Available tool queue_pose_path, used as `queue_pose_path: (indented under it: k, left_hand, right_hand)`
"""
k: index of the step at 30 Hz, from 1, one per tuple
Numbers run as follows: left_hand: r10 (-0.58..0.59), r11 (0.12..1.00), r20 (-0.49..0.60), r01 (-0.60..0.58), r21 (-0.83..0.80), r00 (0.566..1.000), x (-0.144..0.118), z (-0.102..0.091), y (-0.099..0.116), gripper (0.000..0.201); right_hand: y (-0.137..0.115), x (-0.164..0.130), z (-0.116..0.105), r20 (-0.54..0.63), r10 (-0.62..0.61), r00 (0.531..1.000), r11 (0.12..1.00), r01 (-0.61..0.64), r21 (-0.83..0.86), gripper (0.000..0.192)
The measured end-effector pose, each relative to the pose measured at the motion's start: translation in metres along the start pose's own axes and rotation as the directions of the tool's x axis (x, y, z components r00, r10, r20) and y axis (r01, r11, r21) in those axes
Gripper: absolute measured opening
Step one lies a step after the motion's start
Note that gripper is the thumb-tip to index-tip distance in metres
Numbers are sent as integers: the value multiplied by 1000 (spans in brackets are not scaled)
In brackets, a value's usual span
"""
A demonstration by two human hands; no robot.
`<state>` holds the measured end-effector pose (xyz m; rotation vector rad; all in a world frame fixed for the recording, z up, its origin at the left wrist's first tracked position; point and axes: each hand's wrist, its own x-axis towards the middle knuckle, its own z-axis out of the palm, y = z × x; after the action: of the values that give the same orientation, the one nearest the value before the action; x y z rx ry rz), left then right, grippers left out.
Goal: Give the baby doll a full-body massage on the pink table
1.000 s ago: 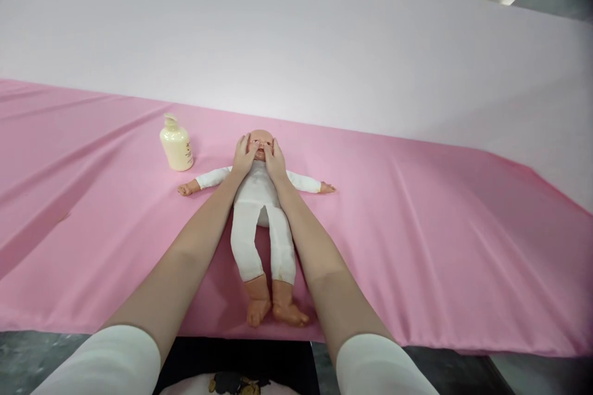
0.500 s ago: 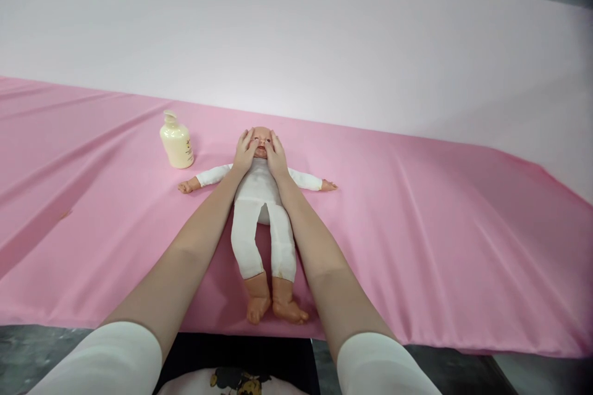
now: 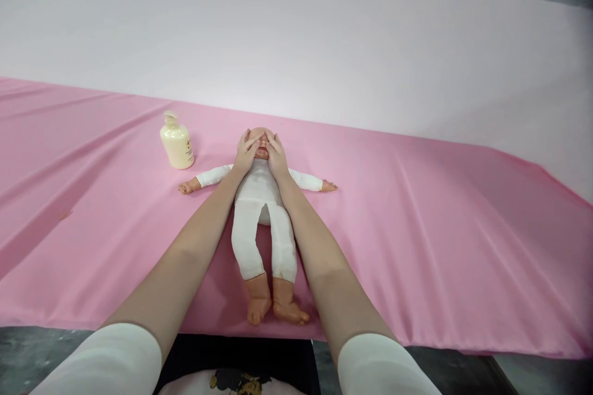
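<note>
Now your left hand (image 3: 244,154) and right hand (image 3: 277,157) lie flat, fingers spread, over the doll (image 3: 262,210) face, gripping nothing; it lies supine on the pink tabletop (image 3: 417,222) beside a bottle (image 3: 176,142), likely light, hard-headed, soft-bodied.

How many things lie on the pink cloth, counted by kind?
Doll: 1
Bottle: 1
Hands on the doll's face: 2, the left hand and the right hand
Total: 4, all on the pink cloth
</note>
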<state>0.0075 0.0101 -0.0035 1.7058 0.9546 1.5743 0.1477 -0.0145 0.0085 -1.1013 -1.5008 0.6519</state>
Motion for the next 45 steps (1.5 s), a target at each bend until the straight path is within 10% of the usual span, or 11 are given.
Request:
queue_pose_path:
  k: [11,18,45]
  left_hand:
    - [-218,974,-82,222,40,972,-4,0,3,70]
    - [-82,997,-29,82,-10,996,-2,0,7,52]
    - [-147,989,-47,148,6,988,-3,0,6,62]
  right_hand:
    - [-16,-7,2,-90,231,969,973,-227,49,89]
    - [-18,-7,1,-4,123,992,990,-122,74,78]
    - [-18,-8,0,-58,214,975,973,-208,100,92]
